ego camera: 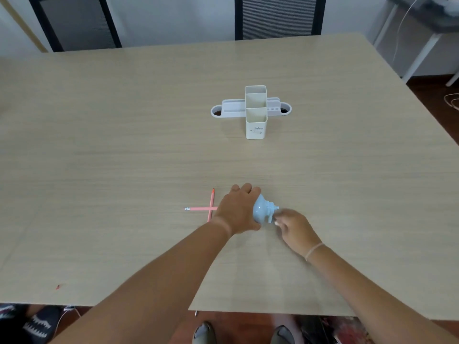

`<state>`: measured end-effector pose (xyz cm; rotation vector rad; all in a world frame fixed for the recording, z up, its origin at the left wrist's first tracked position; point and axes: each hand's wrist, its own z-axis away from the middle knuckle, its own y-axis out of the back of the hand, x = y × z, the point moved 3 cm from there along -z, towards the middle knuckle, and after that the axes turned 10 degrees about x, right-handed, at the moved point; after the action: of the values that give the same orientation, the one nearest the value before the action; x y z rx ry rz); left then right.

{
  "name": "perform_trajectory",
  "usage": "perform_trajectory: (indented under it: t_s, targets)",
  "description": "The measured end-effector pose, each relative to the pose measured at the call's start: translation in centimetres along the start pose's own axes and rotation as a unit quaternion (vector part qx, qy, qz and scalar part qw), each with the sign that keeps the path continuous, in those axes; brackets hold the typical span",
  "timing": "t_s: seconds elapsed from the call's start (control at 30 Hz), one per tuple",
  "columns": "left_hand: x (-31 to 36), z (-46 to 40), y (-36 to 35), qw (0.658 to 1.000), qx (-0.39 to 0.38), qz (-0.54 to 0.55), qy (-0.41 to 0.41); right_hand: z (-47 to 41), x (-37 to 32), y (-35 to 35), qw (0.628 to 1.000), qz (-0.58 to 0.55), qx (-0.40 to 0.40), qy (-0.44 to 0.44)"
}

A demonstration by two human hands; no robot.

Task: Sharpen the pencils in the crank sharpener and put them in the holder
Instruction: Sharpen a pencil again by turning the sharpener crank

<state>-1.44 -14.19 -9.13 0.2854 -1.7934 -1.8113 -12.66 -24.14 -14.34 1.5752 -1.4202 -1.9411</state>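
Evidently light, slick plastic: left hand (238,212) clamps the sharpener (260,211) (body, not neck); right hand (294,225) pinches its crank (272,214).

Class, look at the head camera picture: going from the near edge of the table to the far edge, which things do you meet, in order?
Right hand on the crank → blue sharpener under the left hand → white holder → two chairs behind the table.
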Motion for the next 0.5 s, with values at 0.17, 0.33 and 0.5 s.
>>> perform_trajectory:
  t_s: [0.17,0.33,0.5]
  targets:
    - [0.0,0.0,0.2,1.0,0.001,0.009,-0.001,2.5,-2.7,3.7,0.991,-0.05,0.106,0.068]
    - [0.0,-0.2,0.2,1.0,0.011,0.016,0.01,-3.6,-3.0,4.8,0.987,-0.059,0.143,0.051]
    - [0.2,-0.1,0.2,1.0,0.008,0.001,-0.002,-5.1,-0.2,0.9,0.999,-0.007,0.015,-0.037]
